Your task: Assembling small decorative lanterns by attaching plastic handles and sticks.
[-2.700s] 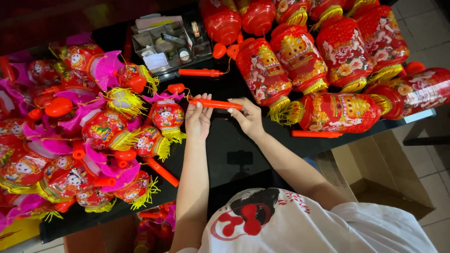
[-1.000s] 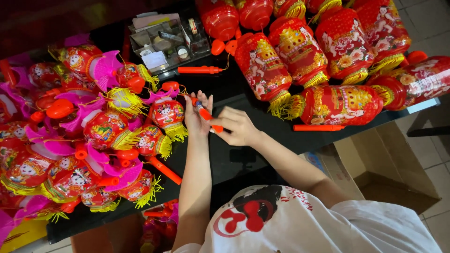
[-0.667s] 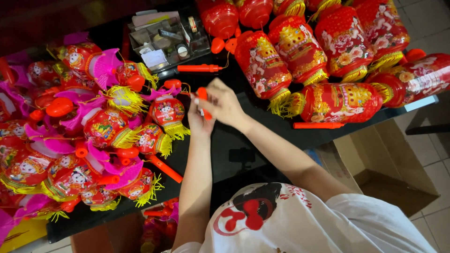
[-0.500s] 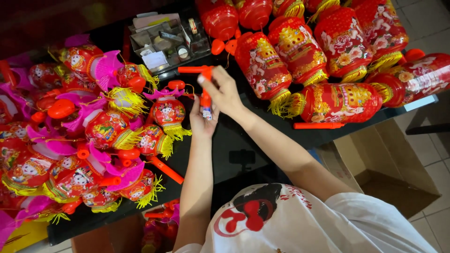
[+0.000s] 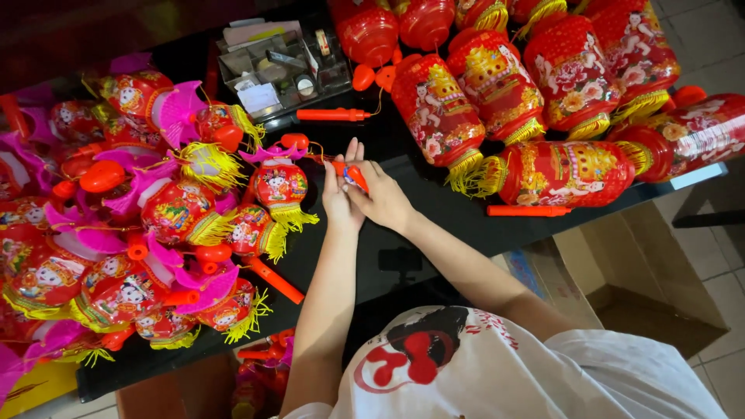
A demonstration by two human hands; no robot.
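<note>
Both hands, left (image 5: 339, 203) and right (image 5: 382, 198), are now closing fingers around the orange plastic lantern handle (image 5: 351, 172), lowered back from the far clear organiser tray (image 5: 273, 71) toward the black bench (image 5: 434, 225).

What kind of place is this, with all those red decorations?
Probably a small workshop or stall where festive lanterns are assembled: a black table heaped with red lanterns, loose orange handles, and a cardboard box beside it.

Both hands meet mid-worktop (image 5: 434, 225), left hand (image 5: 339, 203) touching right hand (image 5: 382, 198), a lantern handle (image 5: 351, 172) between them; small lanterns (image 5: 155, 225) heap to the left; big lanterns (image 5: 543, 93) lie behind and right; a clear organiser box (image 5: 272, 70) sits behind; a cardboard box (image 5: 621, 287) stands on the floor, right.
</note>
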